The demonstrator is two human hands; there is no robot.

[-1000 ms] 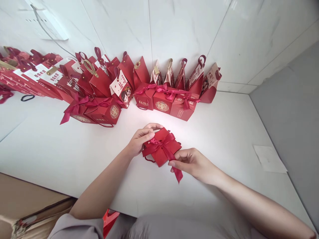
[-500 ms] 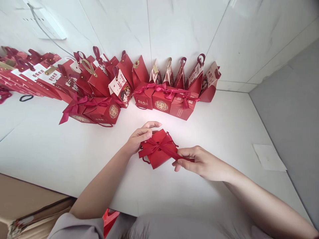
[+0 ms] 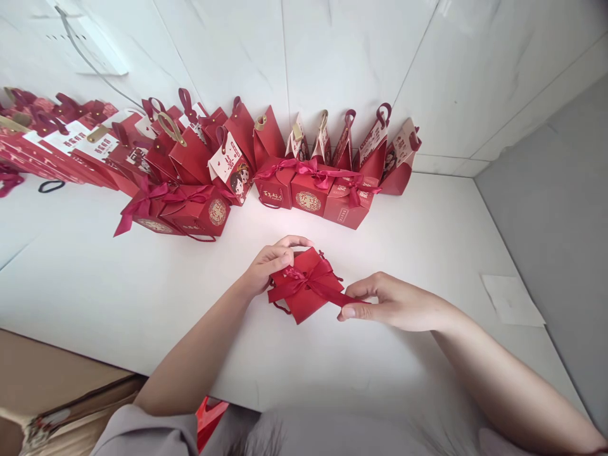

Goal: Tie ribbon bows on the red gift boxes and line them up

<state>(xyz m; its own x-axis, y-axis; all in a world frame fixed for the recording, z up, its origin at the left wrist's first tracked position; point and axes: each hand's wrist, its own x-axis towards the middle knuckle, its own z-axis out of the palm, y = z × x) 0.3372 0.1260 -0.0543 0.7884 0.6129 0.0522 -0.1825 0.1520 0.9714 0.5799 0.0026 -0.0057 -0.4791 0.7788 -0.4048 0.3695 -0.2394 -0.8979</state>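
Note:
A small red gift box (image 3: 304,311) stands on the white table in front of me, with cord handles at its sides. Across its top lies a dark red ribbon (image 3: 311,282) tied in a bow. My left hand (image 3: 273,263) grips the box at its far left corner, thumb on the near side and fingers behind, partly hidden. Between thumb and fingers, my right hand (image 3: 387,303) pinches a ribbon tail that stretches to the right off the box.
Behind the box, several ribboned red gift boxes (image 3: 308,196) stand in a row. Red and white gift bags (image 3: 228,164) line the wall. A white paper (image 3: 513,299) lies at the right, a black loop (image 3: 50,186) at the left. A cardboard box (image 3: 61,373) is below the table.
The gift box and my left hand have shifted slightly right. My right hand has turned a little and moved slightly up, still pinching the ribbon tail.

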